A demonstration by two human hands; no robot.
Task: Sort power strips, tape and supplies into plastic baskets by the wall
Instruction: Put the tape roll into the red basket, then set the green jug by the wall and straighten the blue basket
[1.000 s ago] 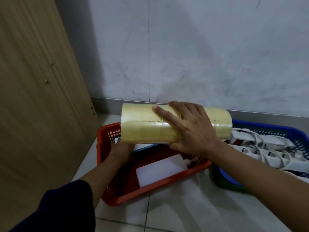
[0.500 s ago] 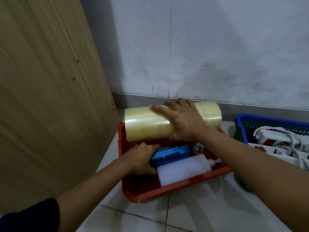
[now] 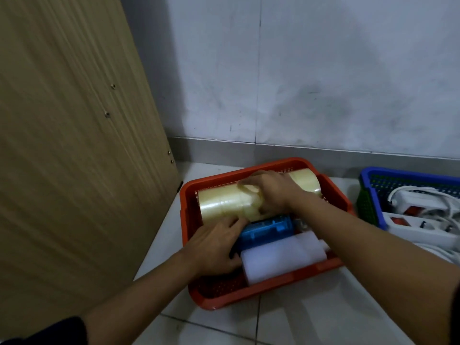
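The tape stack (image 3: 231, 204) lies along the red basket's (image 3: 189, 202) far edge; your right hand (image 3: 272, 191) grips it (fingers curled over), your left hand (image 3: 215, 247) lies flat, touching its near side.

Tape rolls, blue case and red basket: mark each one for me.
tape rolls (image 3: 224, 204): head view, left half of the clear stack.
blue case (image 3: 267, 227): head view, ribbed top face.
red basket (image 3: 249, 296): head view, near front wall.
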